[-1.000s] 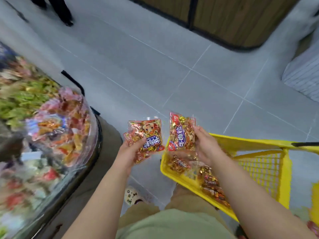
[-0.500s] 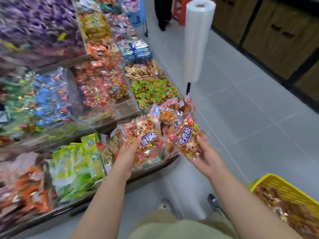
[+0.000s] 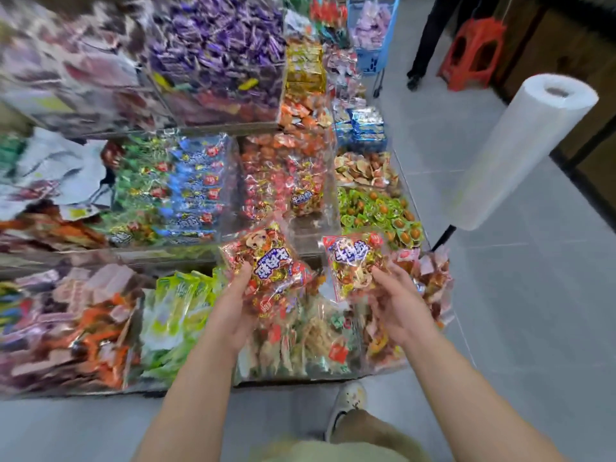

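My left hand (image 3: 233, 308) grips a red and gold snack packet (image 3: 266, 258) with a blue label, held over the front bins of the display. My right hand (image 3: 398, 303) holds a second packet of the same kind (image 3: 353, 261), thumb on its front face. Both packets hover above a clear bin (image 3: 310, 341) of mixed snack packets. A bin with matching red packets (image 3: 283, 181) lies just behind.
Clear bins of wrapped sweets fill the stand: green packets (image 3: 176, 315), blue ones (image 3: 196, 188), purple ones (image 3: 220, 41). A roll of plastic bags (image 3: 520, 151) stands at the stand's right corner. A person's legs (image 3: 430, 38), a red stool (image 3: 473, 51) and a blue basket (image 3: 370, 38) are far down the grey floor.
My view swung left from the yellow basket to the sweet stand. Both hands carried their packets along and now hold them over the front bins, further apart.
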A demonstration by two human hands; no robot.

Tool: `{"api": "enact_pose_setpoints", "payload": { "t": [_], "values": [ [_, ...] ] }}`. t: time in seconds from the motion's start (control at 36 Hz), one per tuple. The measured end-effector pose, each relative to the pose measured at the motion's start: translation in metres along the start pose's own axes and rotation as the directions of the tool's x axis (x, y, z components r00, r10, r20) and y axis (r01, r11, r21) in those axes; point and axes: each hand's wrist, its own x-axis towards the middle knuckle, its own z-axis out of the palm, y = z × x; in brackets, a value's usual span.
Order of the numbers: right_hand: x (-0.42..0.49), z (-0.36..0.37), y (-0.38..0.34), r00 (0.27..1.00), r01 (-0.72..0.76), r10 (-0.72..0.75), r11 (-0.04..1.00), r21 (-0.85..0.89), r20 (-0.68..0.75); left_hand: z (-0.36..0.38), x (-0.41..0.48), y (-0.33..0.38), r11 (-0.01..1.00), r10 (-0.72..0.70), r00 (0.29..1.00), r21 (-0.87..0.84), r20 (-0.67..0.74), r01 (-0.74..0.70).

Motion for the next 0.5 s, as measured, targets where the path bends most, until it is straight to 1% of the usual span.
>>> {"api": "enact_pose_setpoints", "payload": {
  "t": [0.08, 0.14, 0.19, 0.22, 0.25, 0.31, 0.33, 0.36, 0.42, 0.5],
  "values": [
    [0.027, 0.027, -0.023, 1.0, -0.026, 0.027, 0.999, -0.037, 0.015, 0.006, 0.018, 0.018, 0.999, 0.036, 0.995, 0.004, -0.095, -0.036],
    [0.045, 0.045, -0.039, 0.999, -0.012, 0.017, 0.985, -0.171, 0.031, 0.009, 0.032, 0.029, 0.998, 0.054, 0.986, -0.011, -0.156, -0.056],
    [0.063, 0.063, -0.053, 0.998, 0.044, -0.028, 0.934, -0.355, 0.052, 0.011, 0.045, 0.038, 0.997, 0.066, 0.978, -0.03, -0.2, -0.074],
    [0.072, 0.072, -0.059, 0.996, 0.09, -0.071, 0.887, -0.452, 0.058, 0.012, 0.051, 0.042, 0.996, 0.067, 0.975, -0.043, -0.213, -0.078],
    [0.081, 0.08, -0.064, 0.99, 0.143, -0.13, 0.818, -0.556, 0.064, 0.011, 0.057, 0.046, 0.996, 0.065, 0.973, -0.051, -0.22, -0.078],
    [0.098, 0.098, -0.072, 0.961, 0.235, -0.26, 0.605, -0.761, 0.091, 0.011, 0.067, 0.054, 0.995, 0.063, 0.97, -0.055, -0.236, -0.078],
    [0.106, 0.106, -0.075, 0.946, 0.262, -0.302, 0.51, -0.819, 0.114, 0.011, 0.071, 0.058, 0.996, 0.059, 0.967, -0.054, -0.247, -0.075],
    [0.114, 0.113, -0.077, 0.936, 0.276, -0.325, 0.448, -0.85, 0.133, 0.01, 0.075, 0.063, 0.996, 0.055, 0.965, -0.049, -0.257, -0.07],
    [0.129, 0.127, -0.078, 0.931, 0.271, -0.333, 0.359, -0.893, 0.148, 0.007, 0.084, 0.073, 0.997, 0.054, 0.961, -0.032, -0.272, -0.065],
    [0.15, 0.145, -0.07, 0.943, 0.223, -0.3, 0.248, -0.943, 0.144, 0.003, 0.095, 0.09, 0.996, 0.08, 0.959, -0.014, -0.273, -0.087]
  ]
}}
